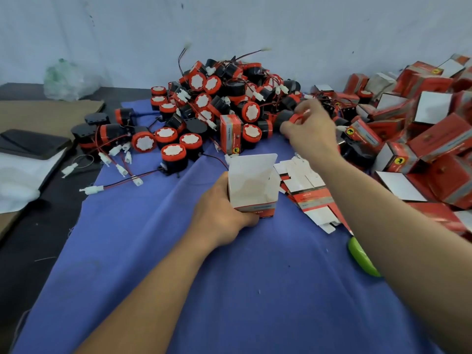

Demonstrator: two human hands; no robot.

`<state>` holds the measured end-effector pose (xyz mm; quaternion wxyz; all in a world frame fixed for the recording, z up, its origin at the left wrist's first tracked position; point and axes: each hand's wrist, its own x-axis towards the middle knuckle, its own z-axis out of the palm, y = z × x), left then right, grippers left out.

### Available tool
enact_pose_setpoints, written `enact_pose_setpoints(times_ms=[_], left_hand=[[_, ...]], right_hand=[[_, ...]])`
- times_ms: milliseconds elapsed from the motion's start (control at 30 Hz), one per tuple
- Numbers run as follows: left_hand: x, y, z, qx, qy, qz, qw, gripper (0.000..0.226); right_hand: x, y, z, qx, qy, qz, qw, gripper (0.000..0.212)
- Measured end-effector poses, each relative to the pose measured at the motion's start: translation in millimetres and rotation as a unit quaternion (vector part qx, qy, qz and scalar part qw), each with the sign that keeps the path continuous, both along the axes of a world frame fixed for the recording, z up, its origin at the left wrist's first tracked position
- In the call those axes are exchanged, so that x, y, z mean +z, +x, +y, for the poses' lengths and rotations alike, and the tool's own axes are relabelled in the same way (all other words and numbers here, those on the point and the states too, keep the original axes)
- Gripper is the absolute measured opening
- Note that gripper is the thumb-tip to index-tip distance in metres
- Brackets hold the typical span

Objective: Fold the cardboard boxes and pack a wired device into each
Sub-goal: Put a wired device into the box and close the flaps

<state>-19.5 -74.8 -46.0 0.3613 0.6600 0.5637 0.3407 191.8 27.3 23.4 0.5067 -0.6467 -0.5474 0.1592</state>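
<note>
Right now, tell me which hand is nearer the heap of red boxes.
Right. The right hand grips a wired device just left of the heap of red boxes; the left hand holds an open box farther left.

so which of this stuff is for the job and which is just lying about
Job: open box in left hand, device in right hand, device pile, flat boxes, folded boxes.
Lying about: plastic bag, black case, green object, cardboard sheet.
</note>
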Motion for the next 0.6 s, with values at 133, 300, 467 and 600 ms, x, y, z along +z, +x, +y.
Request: enact_pose_setpoints(times_ms=[133,300,467,600], left_hand=[[1.4,0.8,-1.1,0.001,0.003,0.005,1.000,0.082],[0.0,0.1,-0.6,0.005,-0.002,-0.002,1.000,0.075],[-1.2,-0.6,0.3,0.003,0.001,-0.003,1.000,0.083],[-3.5,-4.0,0.5,0.017,0.022,-0.007,1.000,0.080]], right_hand=[[42.3,9.0,-61.0,-0.011,0.117,0.204,0.972,0.021],[49.6,5.5,-138.0,0.001,0.122,-0.071,0.990,0.021],[-11.0,-24.7,-154.9,0.053,-0.090,-0.267,0.958,0.036],[-38.5,-22.1,-152.3,0.120,-0.156,-0.231,0.953,0.079]])
